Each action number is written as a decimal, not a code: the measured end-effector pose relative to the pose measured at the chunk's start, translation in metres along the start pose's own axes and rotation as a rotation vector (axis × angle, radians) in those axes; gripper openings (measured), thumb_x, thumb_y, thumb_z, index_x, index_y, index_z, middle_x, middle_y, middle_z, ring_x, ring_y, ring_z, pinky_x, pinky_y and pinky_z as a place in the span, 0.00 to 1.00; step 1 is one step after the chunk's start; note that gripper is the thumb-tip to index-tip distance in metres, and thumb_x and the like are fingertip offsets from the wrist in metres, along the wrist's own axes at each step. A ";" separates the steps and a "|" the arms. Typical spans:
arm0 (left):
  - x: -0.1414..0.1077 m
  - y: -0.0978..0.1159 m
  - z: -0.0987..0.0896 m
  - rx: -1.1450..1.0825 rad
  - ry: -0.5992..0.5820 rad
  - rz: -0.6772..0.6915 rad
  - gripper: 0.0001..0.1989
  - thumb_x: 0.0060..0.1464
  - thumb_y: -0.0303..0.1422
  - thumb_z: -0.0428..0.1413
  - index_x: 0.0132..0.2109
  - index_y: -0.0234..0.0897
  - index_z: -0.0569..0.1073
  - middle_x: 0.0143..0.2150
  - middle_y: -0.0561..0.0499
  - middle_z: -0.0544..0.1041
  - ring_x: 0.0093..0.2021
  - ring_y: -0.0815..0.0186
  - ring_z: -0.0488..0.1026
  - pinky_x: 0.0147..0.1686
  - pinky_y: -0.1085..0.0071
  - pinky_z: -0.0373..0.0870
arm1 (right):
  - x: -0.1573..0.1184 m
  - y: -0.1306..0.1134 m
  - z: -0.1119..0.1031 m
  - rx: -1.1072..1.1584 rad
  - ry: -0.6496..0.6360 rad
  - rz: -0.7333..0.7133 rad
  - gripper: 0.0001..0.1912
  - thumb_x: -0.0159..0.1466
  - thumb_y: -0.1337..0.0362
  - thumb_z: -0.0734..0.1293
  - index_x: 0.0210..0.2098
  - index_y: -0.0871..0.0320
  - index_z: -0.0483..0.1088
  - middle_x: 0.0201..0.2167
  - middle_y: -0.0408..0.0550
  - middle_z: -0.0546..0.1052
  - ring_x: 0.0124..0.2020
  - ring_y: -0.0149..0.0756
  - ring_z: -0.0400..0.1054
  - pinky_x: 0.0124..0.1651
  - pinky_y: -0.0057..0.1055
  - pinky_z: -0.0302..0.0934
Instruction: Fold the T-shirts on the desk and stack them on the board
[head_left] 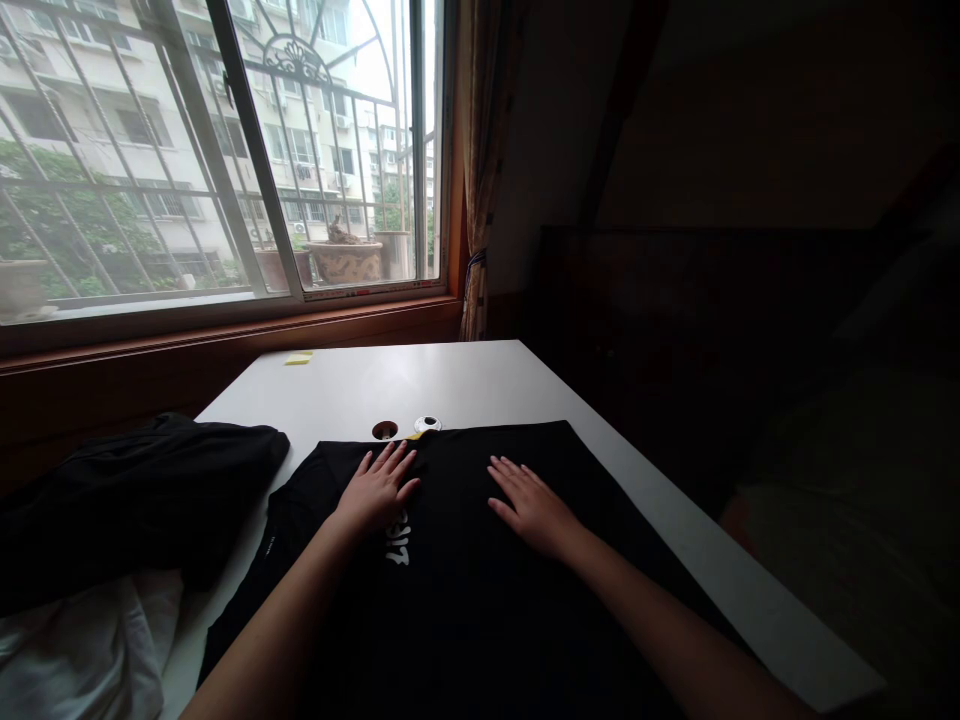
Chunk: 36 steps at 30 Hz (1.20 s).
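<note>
A black T-shirt lies spread out over the white table, with white lettering printed on it. My left hand rests flat on its far left part, just above the lettering, fingers stretched out. Flat on the same cloth, further right, lies my right hand with its fingers extended and the thumb apart. Neither hand grips anything. The near part of the shirt runs out of view below, between my forearms.
At the left lie a dark garment and a white cloth. Beyond the shirt are a cable hole and a round white cap. Yellow tape sticks near the table's far edge. A barred window and a curtain stand behind.
</note>
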<state>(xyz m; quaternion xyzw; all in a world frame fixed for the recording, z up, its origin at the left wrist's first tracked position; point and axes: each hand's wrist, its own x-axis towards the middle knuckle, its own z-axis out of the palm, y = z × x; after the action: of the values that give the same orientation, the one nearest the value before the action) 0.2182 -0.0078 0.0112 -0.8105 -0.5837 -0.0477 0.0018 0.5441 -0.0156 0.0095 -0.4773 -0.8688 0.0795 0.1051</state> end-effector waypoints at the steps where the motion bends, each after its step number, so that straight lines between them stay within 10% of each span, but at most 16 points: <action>1: 0.000 0.000 0.000 -0.002 -0.002 -0.001 0.31 0.70 0.51 0.40 0.74 0.47 0.51 0.76 0.52 0.46 0.76 0.56 0.42 0.71 0.47 0.42 | -0.004 0.014 -0.001 -0.013 0.009 0.034 0.35 0.73 0.44 0.52 0.73 0.55 0.52 0.74 0.50 0.50 0.74 0.44 0.44 0.74 0.48 0.39; 11: 0.001 -0.001 0.001 -0.005 0.000 -0.004 0.31 0.70 0.51 0.41 0.74 0.47 0.52 0.76 0.53 0.46 0.76 0.56 0.41 0.71 0.46 0.41 | -0.047 0.128 -0.016 -0.099 0.120 0.287 0.35 0.72 0.46 0.52 0.70 0.61 0.58 0.72 0.54 0.57 0.73 0.45 0.49 0.73 0.46 0.45; 36: 0.007 -0.008 0.005 0.025 0.003 -0.076 0.31 0.70 0.50 0.37 0.74 0.45 0.51 0.76 0.49 0.46 0.76 0.53 0.40 0.70 0.43 0.42 | -0.025 0.147 -0.019 -0.070 0.124 0.278 0.35 0.71 0.47 0.52 0.69 0.61 0.59 0.72 0.53 0.57 0.73 0.45 0.49 0.73 0.44 0.46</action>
<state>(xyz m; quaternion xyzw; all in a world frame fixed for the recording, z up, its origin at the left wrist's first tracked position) 0.2134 0.0020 0.0067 -0.7875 -0.6148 -0.0419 0.0110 0.6815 0.0420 -0.0098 -0.6003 -0.7884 0.0332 0.1298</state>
